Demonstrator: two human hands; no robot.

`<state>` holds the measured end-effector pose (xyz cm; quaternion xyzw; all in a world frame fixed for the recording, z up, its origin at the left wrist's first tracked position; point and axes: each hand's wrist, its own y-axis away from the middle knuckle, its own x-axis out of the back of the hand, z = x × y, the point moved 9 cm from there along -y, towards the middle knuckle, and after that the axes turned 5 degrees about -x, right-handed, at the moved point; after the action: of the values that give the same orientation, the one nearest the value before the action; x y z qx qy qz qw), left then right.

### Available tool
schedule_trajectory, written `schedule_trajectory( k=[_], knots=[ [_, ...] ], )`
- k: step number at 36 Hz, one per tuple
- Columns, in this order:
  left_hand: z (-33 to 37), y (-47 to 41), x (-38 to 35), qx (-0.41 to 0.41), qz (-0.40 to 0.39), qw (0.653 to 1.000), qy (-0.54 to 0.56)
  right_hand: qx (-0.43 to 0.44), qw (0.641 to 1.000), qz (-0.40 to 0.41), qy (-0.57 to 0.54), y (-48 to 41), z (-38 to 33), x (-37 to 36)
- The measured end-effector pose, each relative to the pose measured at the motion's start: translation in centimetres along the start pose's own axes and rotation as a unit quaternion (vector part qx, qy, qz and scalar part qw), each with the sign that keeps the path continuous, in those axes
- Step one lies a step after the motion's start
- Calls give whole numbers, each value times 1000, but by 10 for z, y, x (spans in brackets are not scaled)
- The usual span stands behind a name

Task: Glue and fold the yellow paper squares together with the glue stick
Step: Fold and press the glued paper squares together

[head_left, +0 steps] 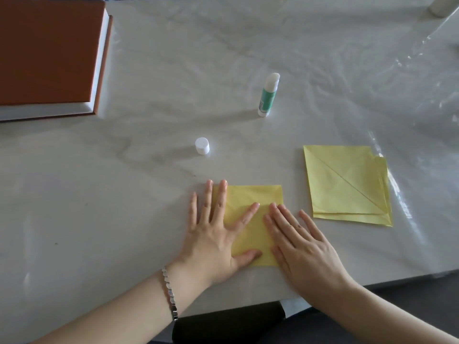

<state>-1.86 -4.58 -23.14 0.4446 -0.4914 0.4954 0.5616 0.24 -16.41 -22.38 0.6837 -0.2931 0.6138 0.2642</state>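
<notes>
A yellow paper square (253, 197) lies flat near the table's front edge. My left hand (213, 234) presses on its left part with straight, spread fingers. My right hand (298, 242) lies flat on its right edge, fingers straight and together. To the right rests a stack of yellow paper squares (345, 184), the top one creased along a diagonal. The glue stick (268, 95), green and white, stands uncapped behind the papers with its white glue showing. Its white cap (202, 146) stands alone to the left of it.
A large orange-brown book (47, 53) lies at the back left. Clear plastic film (372, 70) covers the pale table. A white object (442, 6) sits at the far right corner. The table's front edge (397, 281) runs just behind my wrists.
</notes>
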Motion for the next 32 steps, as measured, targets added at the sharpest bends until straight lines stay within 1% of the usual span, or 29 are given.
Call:
schedule_trajectory(
  k=[5, 12, 18, 25, 32],
  knots=[
    [1, 0, 1, -4, 3, 1000, 7, 10, 1000, -16, -1, 9, -2, 0],
    [-2, -1, -3, 5, -33, 999, 8, -48, 999, -12, 1, -18, 6, 0],
    [-3, 0, -6, 1, -35, 999, 1, -69, 998, -1, 3, -43, 13, 2],
    [-14, 9, -4, -8, -55, 998, -9, -69, 998, -12, 6, -42, 13, 0],
    [-31, 23, -2, -6, -51, 998, -27, -70, 997, -24, -3, -41, 13, 0]
  ],
)
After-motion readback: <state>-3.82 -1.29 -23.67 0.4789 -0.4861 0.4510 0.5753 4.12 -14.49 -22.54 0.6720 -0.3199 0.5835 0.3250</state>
